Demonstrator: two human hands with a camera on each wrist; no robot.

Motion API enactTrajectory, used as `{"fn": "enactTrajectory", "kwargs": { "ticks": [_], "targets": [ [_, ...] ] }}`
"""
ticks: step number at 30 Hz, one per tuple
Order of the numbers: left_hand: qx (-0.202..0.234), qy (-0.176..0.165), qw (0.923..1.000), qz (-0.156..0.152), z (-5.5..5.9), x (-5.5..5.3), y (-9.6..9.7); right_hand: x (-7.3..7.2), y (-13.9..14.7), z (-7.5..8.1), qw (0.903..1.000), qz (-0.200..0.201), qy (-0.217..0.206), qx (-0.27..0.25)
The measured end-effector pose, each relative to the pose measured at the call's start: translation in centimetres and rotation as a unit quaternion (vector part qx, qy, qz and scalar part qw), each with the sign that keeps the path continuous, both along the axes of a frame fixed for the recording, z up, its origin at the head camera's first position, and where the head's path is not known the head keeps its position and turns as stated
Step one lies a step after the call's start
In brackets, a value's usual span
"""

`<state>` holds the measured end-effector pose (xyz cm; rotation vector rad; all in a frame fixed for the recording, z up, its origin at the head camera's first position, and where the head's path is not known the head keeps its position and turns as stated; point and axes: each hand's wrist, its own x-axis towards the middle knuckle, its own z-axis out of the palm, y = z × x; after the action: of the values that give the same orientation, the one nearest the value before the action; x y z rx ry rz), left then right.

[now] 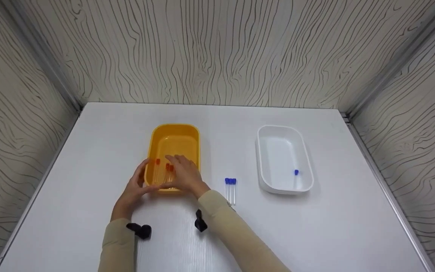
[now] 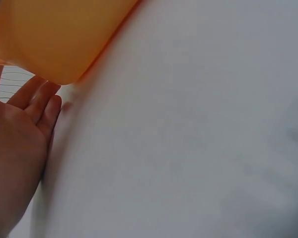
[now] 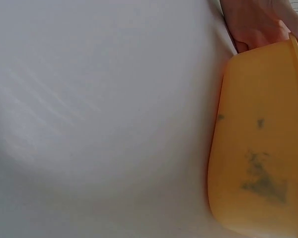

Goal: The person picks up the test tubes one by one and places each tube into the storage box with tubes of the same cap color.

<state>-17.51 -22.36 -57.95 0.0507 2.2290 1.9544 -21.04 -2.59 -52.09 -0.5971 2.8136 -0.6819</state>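
Note:
My left hand [image 1: 136,189] holds the near left corner of an orange tray [image 1: 198,151], its thumb at the near rim and its fingers along the outside wall. My right hand [image 1: 185,175] reaches over the near right part of the tray, fingers stretched out above several clear tubes with red caps [image 1: 167,166] lying inside. In the left wrist view, the left hand [image 2: 20,134] is beside the corner of the tray [image 2: 64,39]. The right wrist view shows the tray's outer wall [image 3: 258,99] and the left hand [image 3: 253,22] at its corner; the right hand is not seen there.
Right of the orange tray, clear tubes with blue caps [image 1: 230,181] lie side by side on the white table [image 1: 338,219]. Farther right stands a white tray [image 1: 261,158] with one blue-capped tube [image 1: 296,172] inside. Patterned walls [image 1: 202,49] border the back and sides.

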Motion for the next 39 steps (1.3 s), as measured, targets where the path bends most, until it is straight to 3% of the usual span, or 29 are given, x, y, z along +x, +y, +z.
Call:
{"fn": "enactTrajectory", "kwargs": {
  "ticks": [10,14,19,26,34,39],
  "targets": [
    [-0.005,-0.016,0.9998,0.005,0.1,0.0,0.2,0.2,0.1,0.0,1.0,0.0,0.003,-0.008],
    [-0.001,-0.018,0.9998,0.004,0.0,0.0,0.2,0.1,0.5,0.0,0.9991,0.008,0.002,-0.041],
    [-0.005,-0.012,0.9999,0.007,0.1,0.0,0.1,0.0,1.1,0.1,0.9933,0.023,0.003,-0.113],
    [0.002,-0.003,1.0,0.005,-0.1,0.1,0.1,0.3,1.6,0.5,0.987,0.055,0.061,-0.138],
    [0.016,-0.002,0.9999,-0.001,-0.1,0.0,0.0,1.2,2.6,1.5,0.9751,0.043,0.098,-0.194],
    [0.021,-0.001,0.9998,0.0,-0.2,0.0,0.0,1.7,3.5,1.9,0.9676,0.033,0.086,-0.235]
  ]
}}
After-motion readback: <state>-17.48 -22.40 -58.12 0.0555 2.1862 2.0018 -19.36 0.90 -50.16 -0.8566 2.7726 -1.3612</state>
